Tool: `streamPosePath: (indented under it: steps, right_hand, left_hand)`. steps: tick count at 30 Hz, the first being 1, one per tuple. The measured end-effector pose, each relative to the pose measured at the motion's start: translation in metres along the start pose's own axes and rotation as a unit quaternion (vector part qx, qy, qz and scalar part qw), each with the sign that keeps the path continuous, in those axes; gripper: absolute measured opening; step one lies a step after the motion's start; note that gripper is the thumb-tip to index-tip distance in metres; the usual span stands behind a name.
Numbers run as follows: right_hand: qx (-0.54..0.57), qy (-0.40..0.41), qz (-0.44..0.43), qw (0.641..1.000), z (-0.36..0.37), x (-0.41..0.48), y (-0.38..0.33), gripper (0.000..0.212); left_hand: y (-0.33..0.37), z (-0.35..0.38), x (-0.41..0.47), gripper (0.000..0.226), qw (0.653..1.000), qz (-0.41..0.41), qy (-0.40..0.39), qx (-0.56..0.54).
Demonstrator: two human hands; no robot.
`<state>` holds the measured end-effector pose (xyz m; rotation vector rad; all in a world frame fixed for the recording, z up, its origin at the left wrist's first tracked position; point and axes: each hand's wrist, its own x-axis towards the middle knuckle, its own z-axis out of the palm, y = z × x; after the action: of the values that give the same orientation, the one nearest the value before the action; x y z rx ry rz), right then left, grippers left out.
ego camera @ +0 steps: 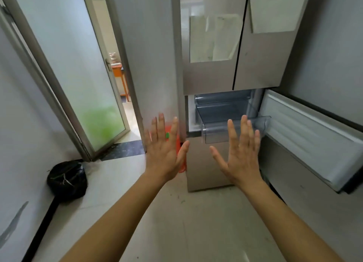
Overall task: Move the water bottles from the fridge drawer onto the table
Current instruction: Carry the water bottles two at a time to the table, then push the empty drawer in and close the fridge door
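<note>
A grey fridge (212,79) stands ahead with its upper doors shut. Its lower right door (314,136) is swung open to the right. Inside, a clear plastic drawer (218,133) is pulled forward, with a second clear bin (222,99) above it. No water bottles show in what I can see of the drawers. My left hand (166,149) and my right hand (240,155) are held up flat, fingers spread, in front of the fridge and holding nothing. The right hand overlaps the drawer's front edge in view.
An orange object (181,149) sits on the floor behind my left hand, beside the fridge. A tied black bag (66,180) lies at the left wall. A frosted glass door (78,69) stands open to a room with an orange table (119,73).
</note>
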<state>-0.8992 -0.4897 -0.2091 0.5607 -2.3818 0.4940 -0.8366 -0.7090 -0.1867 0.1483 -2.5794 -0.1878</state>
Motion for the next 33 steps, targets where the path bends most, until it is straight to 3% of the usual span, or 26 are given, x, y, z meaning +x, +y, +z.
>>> streamPosePath:
  steps: [13,16,19,23,27,31,32,33]
  right_hand:
    - [-0.078,-0.043,0.092,0.992,0.079,0.152,0.173,0.092]
    - [-0.036,-0.053,0.148,0.987,0.097,0.162,0.215,0.095]
    - [0.045,-0.074,0.231,0.969,0.122,0.173,0.260,0.103]
    - [0.211,-0.126,0.348,0.905,0.164,0.181,0.313,0.113]
    - [0.333,-0.176,0.452,0.809,0.203,0.203,0.364,0.116]
    - [0.397,-0.222,0.573,0.681,0.256,0.213,0.405,0.135]
    - [0.430,-0.225,0.602,0.635,0.269,0.217,0.413,0.131]
    - [0.464,-0.225,0.617,0.595,0.277,0.225,0.416,0.114]
  left_hand:
    - [0.064,0.157,0.238,0.075,0.997,0.037,-0.055,-0.029]
    - [0.091,0.192,0.265,0.075,0.985,-0.013,-0.107,-0.135]
    - [0.117,0.235,0.290,0.079,0.944,-0.111,-0.176,-0.256]
    - [0.144,0.301,0.310,0.084,0.893,-0.235,-0.237,-0.302]
    - [0.164,0.360,0.327,0.088,0.832,-0.378,-0.265,-0.309]
    - [0.187,0.392,0.332,0.087,0.810,-0.472,-0.222,-0.267]
    - [0.194,0.397,0.336,0.086,0.813,-0.482,-0.214,-0.247]
    - [0.200,0.402,0.340,0.084,0.818,-0.481,-0.218,-0.227]
